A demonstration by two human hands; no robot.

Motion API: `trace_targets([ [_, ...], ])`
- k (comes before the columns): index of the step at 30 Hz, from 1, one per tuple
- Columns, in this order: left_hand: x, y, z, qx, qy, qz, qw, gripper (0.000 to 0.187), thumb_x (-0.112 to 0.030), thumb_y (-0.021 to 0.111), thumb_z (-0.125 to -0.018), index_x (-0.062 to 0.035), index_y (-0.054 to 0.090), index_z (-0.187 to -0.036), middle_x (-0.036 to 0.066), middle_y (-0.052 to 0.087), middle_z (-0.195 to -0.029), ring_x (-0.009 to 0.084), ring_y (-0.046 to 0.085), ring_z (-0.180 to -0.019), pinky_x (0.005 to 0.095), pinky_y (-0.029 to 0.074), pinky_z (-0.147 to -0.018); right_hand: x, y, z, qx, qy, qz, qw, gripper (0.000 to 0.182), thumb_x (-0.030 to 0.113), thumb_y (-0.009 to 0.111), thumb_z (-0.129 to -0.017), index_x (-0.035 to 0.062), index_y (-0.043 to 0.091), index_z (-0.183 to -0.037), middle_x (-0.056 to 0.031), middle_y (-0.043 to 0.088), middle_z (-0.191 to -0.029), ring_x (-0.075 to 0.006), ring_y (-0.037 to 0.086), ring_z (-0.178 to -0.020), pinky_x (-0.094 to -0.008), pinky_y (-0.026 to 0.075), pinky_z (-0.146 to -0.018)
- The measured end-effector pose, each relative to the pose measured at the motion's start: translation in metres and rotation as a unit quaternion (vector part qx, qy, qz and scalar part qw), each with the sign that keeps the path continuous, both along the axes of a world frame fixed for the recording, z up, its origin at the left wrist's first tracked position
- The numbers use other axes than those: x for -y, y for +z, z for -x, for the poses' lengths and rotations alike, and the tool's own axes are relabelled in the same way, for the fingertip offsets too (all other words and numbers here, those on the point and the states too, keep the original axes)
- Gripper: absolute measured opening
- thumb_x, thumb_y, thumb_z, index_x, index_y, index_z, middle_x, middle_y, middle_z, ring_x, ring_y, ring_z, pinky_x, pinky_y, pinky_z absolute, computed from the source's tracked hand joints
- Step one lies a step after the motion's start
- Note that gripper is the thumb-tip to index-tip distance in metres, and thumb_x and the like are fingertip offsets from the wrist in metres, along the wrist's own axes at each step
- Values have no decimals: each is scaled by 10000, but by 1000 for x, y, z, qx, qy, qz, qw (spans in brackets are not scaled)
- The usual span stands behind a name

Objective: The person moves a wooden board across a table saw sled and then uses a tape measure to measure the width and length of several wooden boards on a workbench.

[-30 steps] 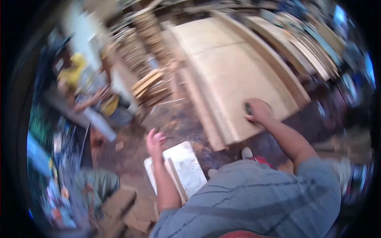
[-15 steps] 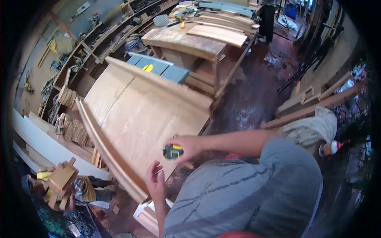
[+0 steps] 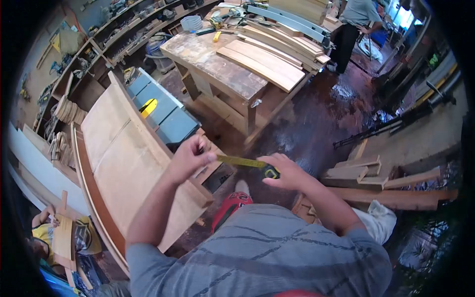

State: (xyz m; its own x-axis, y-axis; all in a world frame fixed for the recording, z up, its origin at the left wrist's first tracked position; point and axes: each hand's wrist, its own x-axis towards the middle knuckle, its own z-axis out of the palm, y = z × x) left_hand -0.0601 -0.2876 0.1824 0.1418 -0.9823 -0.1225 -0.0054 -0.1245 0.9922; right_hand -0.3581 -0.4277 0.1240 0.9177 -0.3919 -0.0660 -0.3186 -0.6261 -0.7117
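My right hand [image 3: 288, 172] grips the black and yellow case of a tape measure [image 3: 271, 172]. Its yellow blade [image 3: 241, 161] is pulled out a short way and runs left to my left hand [image 3: 189, 159], whose fingers pinch the end. Both hands are in the air in front of me. Below and left of them lies a large pale wooden panel [image 3: 126, 153] with a raised rail [image 3: 136, 116] along its right side and a curved rail [image 3: 94, 198] along its left. My left forearm passes over the panel.
A workbench [image 3: 198, 54] at the back holds stacked boards [image 3: 262, 62]. A blue-grey machine table [image 3: 170, 121] with a yellow insert stands beside the panel. At lower left a person [image 3: 89, 237] holds a wooden piece; another person [image 3: 358, 20] stands at the back. Lumber [image 3: 396, 195] lies at right.
My view has turned right and my body has shifted along the panel's end. My left hand has taken the tape's end, and a length of blade is now drawn out between my hands.
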Motion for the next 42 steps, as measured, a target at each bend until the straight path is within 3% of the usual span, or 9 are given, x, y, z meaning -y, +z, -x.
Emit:
trace_targets([
  [2, 64, -15, -21, -40, -108, -9, 993, 464, -518, 643, -914, -108, 513, -1090, -14, 497, -891, 93, 544, -888, 272, 490, -796, 37, -29, 21, -25, -23, -34, 999, 663, 326, 738, -808, 160, 485, -1398, -175, 551, -1254, -356, 515, -1201, -439, 440, -1010],
  [3, 103, -35, -32, -134, -139, -11, 981, 409, -444, 473, -1026, -112, 529, -1256, 16, 562, -1002, 128, 593, -910, 298, 505, -836, 55, -45, 31, 8, -78, -95, 992, 640, 292, 728, -827, 123, 486, -1395, -155, 565, -1238, -310, 542, -1162, -406, 448, -985],
  [8, 293, -152, -8, -72, -146, -200, 966, 792, -615, 515, -954, -35, 371, -1474, 204, 547, -1328, 254, 584, -1163, 372, 506, -950, 126, -55, 57, 90, -325, -249, 908, 565, 153, 681, -878, 11, 466, -1381, -49, 581, -1084, -139, 556, -969, -283, 466, -873],
  [17, 498, -294, 121, -378, 135, -166, 901, 857, -611, 670, -847, -3, 426, -1400, 269, 407, -1457, 466, 371, -1363, 592, 395, -1037, 274, -65, 95, 54, -312, -292, 903, 548, 91, 593, -911, -21, 410, -1416, -64, 552, -1177, -164, 530, -1037, -308, 438, -935],
  [20, 537, -356, 128, -248, 170, -208, 931, 655, -537, 673, -878, -37, 511, -1270, 156, 673, -1095, 263, 692, -845, 422, 575, -703, 347, -75, 79, -26, -193, -327, 925, 554, 80, 586, -906, -24, 402, -1418, -69, 548, -1171, -169, 524, -1041, -305, 427, -943],
  [23, 491, -300, 125, -320, 287, -110, 896, 507, -460, 628, -934, -56, 525, -1222, 79, 694, -921, 172, 651, -627, 333, 548, -557, 434, -57, 55, -81, -64, -320, 942, 564, 80, 591, -898, -23, 401, -1418, -70, 545, -1170, -168, 522, -1044, -299, 420, -949],
  [26, 412, -269, 113, -346, 432, -35, 832, 533, -460, 605, -957, -83, 487, -1315, 88, 628, -1192, 216, 633, -1040, 417, 561, -805, 493, -69, 34, -93, 27, -389, 916, 578, 98, 630, -886, -3, 416, -1414, -61, 546, -1168, -156, 522, -1046, -294, 425, -947],
  [34, 253, -211, 95, -144, 568, -213, 782, 483, -459, 608, -958, -29, 610, -1176, 86, 665, -1040, 196, 632, -977, 376, 540, -788, 518, -76, -57, -112, 192, -302, 927, 533, 85, 647, -889, 26, 460, -1384, -40, 572, -1081, -136, 552, -960, -279, 466, -861],
  [42, 270, -275, 41, 3, 609, -55, 791, 248, -271, 688, -923, -59, 642, -1043, 39, 655, -978, 131, 593, -940, 326, 494, -843, 482, -104, -93, -123, 256, -201, 938, 570, 172, 726, -846, 26, 529, -1360, -66, 632, -1128, -174, 586, -1063, -339, 462, -963],
])
